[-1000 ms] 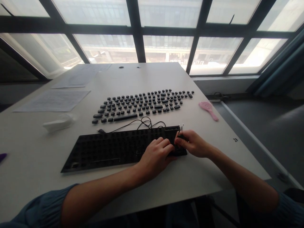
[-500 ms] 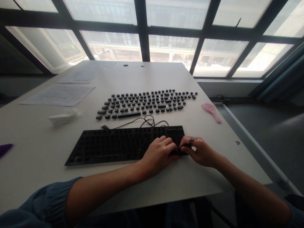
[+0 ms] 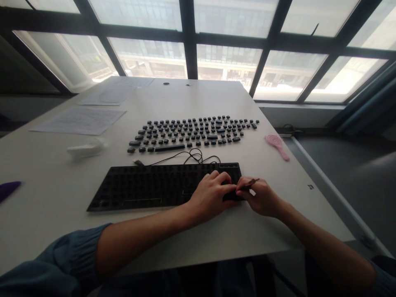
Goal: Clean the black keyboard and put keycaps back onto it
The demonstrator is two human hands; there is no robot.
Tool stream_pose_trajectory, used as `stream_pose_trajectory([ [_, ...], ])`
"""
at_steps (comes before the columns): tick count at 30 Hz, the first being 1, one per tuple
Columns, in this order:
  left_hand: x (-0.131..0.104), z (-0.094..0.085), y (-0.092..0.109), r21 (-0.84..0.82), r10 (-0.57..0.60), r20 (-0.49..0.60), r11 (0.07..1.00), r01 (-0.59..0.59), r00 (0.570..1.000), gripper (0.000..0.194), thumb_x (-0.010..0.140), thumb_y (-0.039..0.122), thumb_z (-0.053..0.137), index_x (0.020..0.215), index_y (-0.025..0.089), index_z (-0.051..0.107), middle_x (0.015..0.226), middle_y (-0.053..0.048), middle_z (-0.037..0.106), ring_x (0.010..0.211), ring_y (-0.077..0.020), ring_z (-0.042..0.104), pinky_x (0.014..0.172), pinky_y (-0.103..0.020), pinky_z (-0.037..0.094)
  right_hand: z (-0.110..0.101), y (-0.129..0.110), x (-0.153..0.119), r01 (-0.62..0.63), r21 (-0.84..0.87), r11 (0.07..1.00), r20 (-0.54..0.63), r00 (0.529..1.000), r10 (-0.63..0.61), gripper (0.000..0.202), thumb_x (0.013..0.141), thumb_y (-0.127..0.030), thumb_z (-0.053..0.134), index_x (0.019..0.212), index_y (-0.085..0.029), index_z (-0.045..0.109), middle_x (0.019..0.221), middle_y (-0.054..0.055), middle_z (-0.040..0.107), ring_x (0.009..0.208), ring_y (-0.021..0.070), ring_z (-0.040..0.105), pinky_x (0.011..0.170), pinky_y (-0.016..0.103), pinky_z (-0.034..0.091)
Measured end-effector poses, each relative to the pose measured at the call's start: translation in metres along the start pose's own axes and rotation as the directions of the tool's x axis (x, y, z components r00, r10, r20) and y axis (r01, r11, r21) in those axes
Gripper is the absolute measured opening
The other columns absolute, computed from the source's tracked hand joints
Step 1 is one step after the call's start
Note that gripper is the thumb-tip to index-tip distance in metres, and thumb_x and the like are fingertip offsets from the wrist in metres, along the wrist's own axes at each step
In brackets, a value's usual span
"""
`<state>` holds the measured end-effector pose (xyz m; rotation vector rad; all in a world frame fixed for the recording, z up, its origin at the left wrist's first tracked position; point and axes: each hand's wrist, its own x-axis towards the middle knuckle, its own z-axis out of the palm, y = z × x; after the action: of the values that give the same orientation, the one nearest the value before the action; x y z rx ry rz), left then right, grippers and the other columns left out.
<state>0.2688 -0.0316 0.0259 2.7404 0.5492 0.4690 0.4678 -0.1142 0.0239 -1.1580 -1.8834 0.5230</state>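
Observation:
A black keyboard base [image 3: 145, 185] without its keycaps lies near the table's front edge. My left hand [image 3: 212, 192] rests on its right part, fingers bent; whether anything is between them is hidden. Beside it, at the base's right end, my right hand [image 3: 258, 196] pinches a thin dark tool [image 3: 252, 182], whose lower end is hidden by the fingers. Behind the base, loose black keycaps [image 3: 169, 147] stand in rows on the table, spread out like a keyboard layout. A black cable [image 3: 167, 158] with a USB plug lies between keycaps and base.
Paper sheets [image 3: 78, 119] lie at the left, with a crumpled whitish, see-through item [image 3: 86, 149] nearer. A purple object [image 3: 9, 189] is at the far left. A pink hairbrush [image 3: 276, 145] lies by the table's right edge. Windows stand beyond the table.
The tool in my right hand has tilted, its free end now pointing up to the right. My left fingers have shifted slightly right, towards my right hand. The view has moved slightly.

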Motion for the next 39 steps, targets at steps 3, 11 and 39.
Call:
stream_pose_trajectory([
  [3,-0.002,0.001,0.0,0.013,-0.01,0.001,1.0,0.01,1.0,0.033,0.084,0.046,0.078,0.113,0.031,0.073,0.117,-0.004,0.064,0.102,-0.0241,0.054,0.08,-0.038,0.042,0.005,0.003,-0.003,-0.082,0.032,0.996,-0.084,0.993,0.084,0.013,0.094,-0.022,0.061,0.081,-0.019,0.062,0.069,0.0,0.062,0.06,0.0138,0.056,0.059,0.027,0.045],
  [11,-0.003,0.001,0.0,-0.001,-0.011,-0.007,1.0,0.011,1.0,0.037,0.084,0.048,0.079,0.116,0.03,0.073,0.117,-0.003,0.065,0.102,-0.0238,0.056,0.081,-0.038,0.044,0.017,0.012,-0.011,-0.205,0.363,0.909,-0.241,0.922,0.304,0.02,0.097,-0.031,0.06,0.082,-0.019,0.061,0.067,-0.001,0.056,0.05,0.0107,0.05,0.045,0.024,0.037],
  [39,-0.001,-0.013,0.01,-0.067,0.158,-0.155,0.983,-0.17,0.975,0.026,0.103,0.015,0.048,0.124,0.018,0.062,0.104,-0.007,0.07,0.095,-0.019,0.063,0.087,-0.032,0.055,0.021,-0.005,0.0,-0.399,0.143,0.906,-0.511,0.754,0.412,0.033,0.091,-0.038,0.066,0.065,-0.018,0.061,0.047,-0.004,0.052,0.041,0.0095,0.047,0.041,0.021,0.038],
])
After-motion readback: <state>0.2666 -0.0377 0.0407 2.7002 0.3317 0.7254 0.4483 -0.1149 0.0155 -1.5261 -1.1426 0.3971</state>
